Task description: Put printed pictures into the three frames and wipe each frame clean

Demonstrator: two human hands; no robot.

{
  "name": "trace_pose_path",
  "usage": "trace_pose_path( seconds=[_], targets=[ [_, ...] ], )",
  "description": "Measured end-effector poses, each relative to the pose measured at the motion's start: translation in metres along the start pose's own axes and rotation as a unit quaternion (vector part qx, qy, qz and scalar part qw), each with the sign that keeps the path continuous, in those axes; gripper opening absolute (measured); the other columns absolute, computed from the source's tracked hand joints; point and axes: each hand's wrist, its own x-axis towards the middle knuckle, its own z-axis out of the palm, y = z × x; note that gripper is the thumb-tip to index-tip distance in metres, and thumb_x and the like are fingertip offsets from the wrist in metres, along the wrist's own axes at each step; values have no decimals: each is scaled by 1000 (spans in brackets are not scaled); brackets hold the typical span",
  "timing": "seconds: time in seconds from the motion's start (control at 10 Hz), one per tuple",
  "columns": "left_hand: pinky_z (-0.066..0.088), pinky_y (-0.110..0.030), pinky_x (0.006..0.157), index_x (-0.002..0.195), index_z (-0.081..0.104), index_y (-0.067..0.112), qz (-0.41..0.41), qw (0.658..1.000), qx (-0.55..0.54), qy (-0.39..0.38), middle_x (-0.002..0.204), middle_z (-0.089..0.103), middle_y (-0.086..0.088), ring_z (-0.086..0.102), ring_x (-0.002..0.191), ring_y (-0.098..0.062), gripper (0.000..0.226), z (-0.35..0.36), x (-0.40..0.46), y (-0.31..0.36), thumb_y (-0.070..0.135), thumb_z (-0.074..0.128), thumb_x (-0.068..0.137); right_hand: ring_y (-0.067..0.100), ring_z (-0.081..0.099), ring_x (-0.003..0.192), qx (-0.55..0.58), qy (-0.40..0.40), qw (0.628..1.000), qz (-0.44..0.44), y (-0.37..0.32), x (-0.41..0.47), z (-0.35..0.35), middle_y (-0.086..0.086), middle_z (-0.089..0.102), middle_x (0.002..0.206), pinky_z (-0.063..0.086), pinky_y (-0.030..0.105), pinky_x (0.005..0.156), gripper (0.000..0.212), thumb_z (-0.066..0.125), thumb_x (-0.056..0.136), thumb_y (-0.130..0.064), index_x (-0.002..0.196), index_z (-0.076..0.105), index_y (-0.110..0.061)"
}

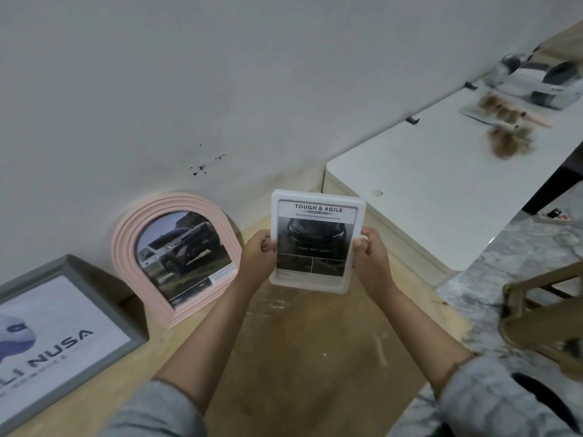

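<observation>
Head view: both hands, left [259, 254] and right [369, 254], closed around white frame [317, 197].

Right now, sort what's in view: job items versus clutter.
Job: white rectangular frame with car print, held by left hand and right hand; pink arched frame; grey rectangular frame.
Clutter: white printer; brown tufts; wooden chair.
</observation>
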Motion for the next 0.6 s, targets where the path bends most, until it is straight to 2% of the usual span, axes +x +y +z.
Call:
trace_pose_path(
  seconds=[0.1, 0.2, 0.3, 0.4, 0.5, 0.6],
  targets=[
    [44, -27, 66, 92, 59, 6, -3, 1000, -4, 3, 84, 58, -6, 53, 77, -18, 17, -3, -11, -12, -3, 44, 91, 19, 60, 75, 6, 6, 1000, 11, 7, -11, 4, 6, 63, 88, 49, 34, 65, 30, 40, 89, 0, 92, 54, -26],
    [41, -28, 64, 92, 60, -1, -12, 1000, 8, 3, 87, 60, -16, 53, 78, -25, 16, -6, -23, -19, -5, 45, 89, 28, 62, 86, 3, 5, 1000, 18, 14, -21, 7, 11, 65, 95, 54, 44, 75, 31, 41, 89, -2, 92, 56, -29],
    [38, -25, 60, 90, 59, 3, -24, 1000, 14, 12, 84, 59, -11, 51, 75, -20, 17, -5, -27, -19, -6, 44, 87, 20, 62, 93, 3, 7, 1000, 23, 12, -28, 9, 2, 65, 100, 53, 42, 81, 31, 41, 88, -4, 97, 57, -29],
    [40, -29, 63, 95, 56, 12, -65, 997, 22, 21, 91, 59, -7, 54, 83, -22, 17, -3, -29, -11, 2, 44, 91, 11, 60, 96, -7, 8, 1000, 28, 3, -34, 8, -8, 63, 102, 51, 37, 85, 33, 38, 88, -8, 107, 60, -24],
    [41, -30, 80, 122, 52, 7, -116, 993, 11, 20, 113, 58, -10, 53, 101, -23, 29, -2, -38, -7, 14, 46, 94, 12, 60, 102, -4, -3, 999, 49, 2, -43, 8, -6, 64, 109, 50, 36, 88, 32, 41, 89, -21, 116, 59, -23],
    [39, -35, 96, 139, 39, 3, -154, 988, 1, 20, 137, 48, -14, 48, 123, -27, 48, -4, -55, 0, 22, 48, 95, 24, 52, 123, -21, 17, 996, 86, 1, -51, 11, 6, 52, 136, 44, 45, 102, 62, 48, 86, -44, 139, 41, -13]
  ],
)
